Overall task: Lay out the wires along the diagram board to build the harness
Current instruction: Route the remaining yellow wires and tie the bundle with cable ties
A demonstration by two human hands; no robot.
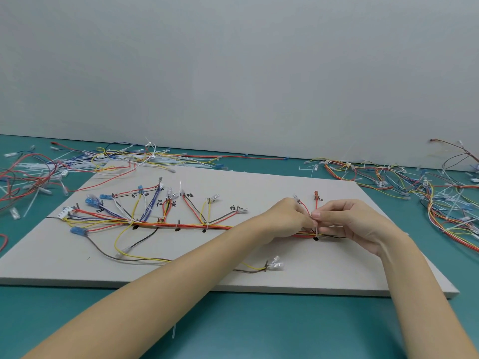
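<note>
Both hands meet over the grey diagram board [259, 255]: the left hand [287, 218] and right hand [347, 221] pinch a white cable tie [316, 229] around the red-orange wire bundle [181, 225], fingers curled.

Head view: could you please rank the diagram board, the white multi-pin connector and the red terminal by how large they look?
1. diagram board, by far the largest.
2. white multi-pin connector.
3. red terminal, smallest, though the gap is modest and the two sit at similar depth.

Handwritten Chinese characters on diagram board [259, 270] beside wire ends; too blurred to read.
</note>
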